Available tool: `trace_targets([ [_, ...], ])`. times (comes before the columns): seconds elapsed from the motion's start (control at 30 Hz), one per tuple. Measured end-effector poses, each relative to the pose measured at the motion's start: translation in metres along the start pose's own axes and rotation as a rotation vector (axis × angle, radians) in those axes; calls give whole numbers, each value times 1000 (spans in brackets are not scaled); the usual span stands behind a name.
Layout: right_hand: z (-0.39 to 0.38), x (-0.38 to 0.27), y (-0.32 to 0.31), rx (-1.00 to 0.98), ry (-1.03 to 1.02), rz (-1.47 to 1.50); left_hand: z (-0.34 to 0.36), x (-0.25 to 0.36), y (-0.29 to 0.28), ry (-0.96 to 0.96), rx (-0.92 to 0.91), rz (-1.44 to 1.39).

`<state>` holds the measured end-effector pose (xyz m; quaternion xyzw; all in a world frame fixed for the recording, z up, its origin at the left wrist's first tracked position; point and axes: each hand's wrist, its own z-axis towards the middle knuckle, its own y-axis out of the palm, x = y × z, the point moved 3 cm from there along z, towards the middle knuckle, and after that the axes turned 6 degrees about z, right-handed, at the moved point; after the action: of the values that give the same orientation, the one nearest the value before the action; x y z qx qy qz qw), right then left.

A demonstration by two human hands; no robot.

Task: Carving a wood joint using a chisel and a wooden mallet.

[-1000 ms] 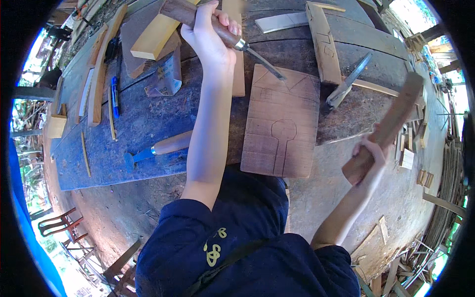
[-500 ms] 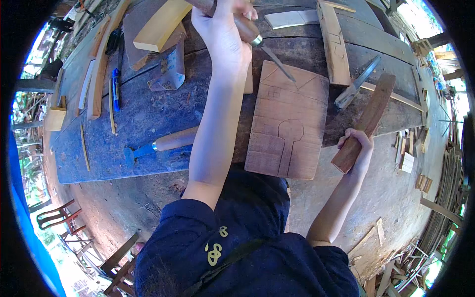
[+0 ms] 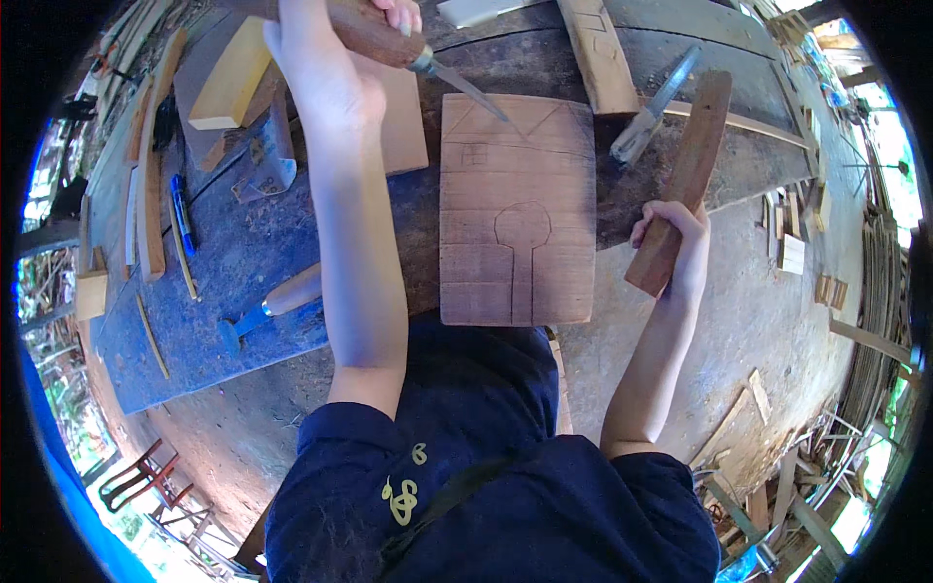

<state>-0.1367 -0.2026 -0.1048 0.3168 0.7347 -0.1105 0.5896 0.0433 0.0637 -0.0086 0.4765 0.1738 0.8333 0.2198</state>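
Reddish-brown board, keyhole outline drawn, left grip wrapped around chisel, right grip around wooden club

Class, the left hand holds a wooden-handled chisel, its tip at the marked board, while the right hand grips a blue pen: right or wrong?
Wrong: in the head view the right hand grips a long piece of wood; the blue pen lies on the workbench. The left hand does hold the chisel.

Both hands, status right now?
Left hand: closed, holding the wood-handled chisel.
Right hand: closed, holding the wooden bar.
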Motion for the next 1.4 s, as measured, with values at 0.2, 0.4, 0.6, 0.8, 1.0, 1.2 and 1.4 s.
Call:
trace_targets([
  [0.2, -1, -2, -3, -20, 14, -18, -8, -16, 15, -146, -197, 159],
  [0.4, 1, -1, -3, -32, 8, 15, -12, -26, 20, -260, -288, 156],
  [0.6, 3, 0, -7, -53, 2, -26, -10, -30, 13, -290, -311, 62],
  [0.8, 4, 0, -6, -21, 17, -5, -11, -23, 19, -225, -256, 106],
  [1.0, 3, 0, -3, -35, 29, 1, -16, -5, 34, -208, -101, 37],
  [1.2, 1, -1, -7, -34, 20, -5, -41, 29, 20, -177, -113, 76],
  [1.4, 1, -4, -4, -63, -6, -99, -92, 66, -7, 103, -12, 450],
])
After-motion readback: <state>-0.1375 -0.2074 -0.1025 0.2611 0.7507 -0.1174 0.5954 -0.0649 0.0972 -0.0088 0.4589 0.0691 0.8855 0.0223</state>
